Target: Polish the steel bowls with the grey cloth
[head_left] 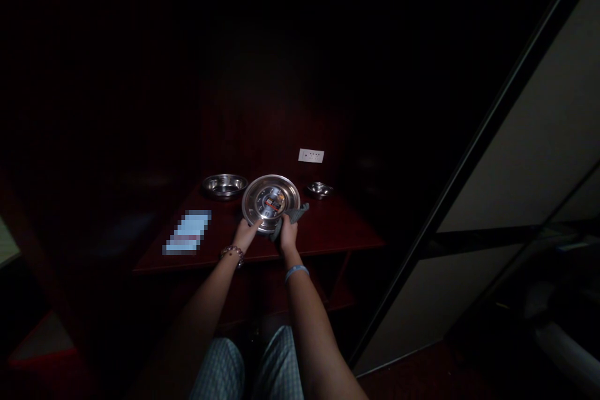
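Note:
A round, shiny steel plate (253,203) with a dark and orange label in its middle is held up, tilted toward me, over the desk. My left hand (247,234) grips its lower left rim, thumb on the inner face. At the lower right rim, my right hand (289,234) is closed around a grey-green cloth (298,213) and presses it against the plate. The fingers behind the plate are hidden.
On the dark red desk (328,225) stand a wide steel bowl (225,186) at back left and a small steel bowl (320,190) at back right. A blurred-out pale rectangle (188,231) lies left. A white socket panel (311,155) is on the back wall.

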Motion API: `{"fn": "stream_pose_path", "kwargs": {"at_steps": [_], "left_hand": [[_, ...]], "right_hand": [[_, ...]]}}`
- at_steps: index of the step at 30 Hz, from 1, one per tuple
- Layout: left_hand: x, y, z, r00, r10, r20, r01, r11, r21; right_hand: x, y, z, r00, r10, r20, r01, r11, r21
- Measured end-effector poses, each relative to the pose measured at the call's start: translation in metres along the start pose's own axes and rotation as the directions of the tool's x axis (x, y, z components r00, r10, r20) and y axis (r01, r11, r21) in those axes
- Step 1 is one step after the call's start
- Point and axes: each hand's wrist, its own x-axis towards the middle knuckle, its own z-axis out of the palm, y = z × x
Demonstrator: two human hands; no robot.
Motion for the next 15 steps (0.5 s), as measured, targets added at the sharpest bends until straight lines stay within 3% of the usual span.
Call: {"fn": "stream_pose_path", "kwargs": {"at_steps": [15], "left_hand": [[0.0016,-0.0001,-0.0003,1.000,0.005,0.013,-0.005,1.000,-0.010]], "right_hand": [[0.0000,0.0022,0.0003,1.000,-0.005,0.017,0.004,0.999,0.038]]}}
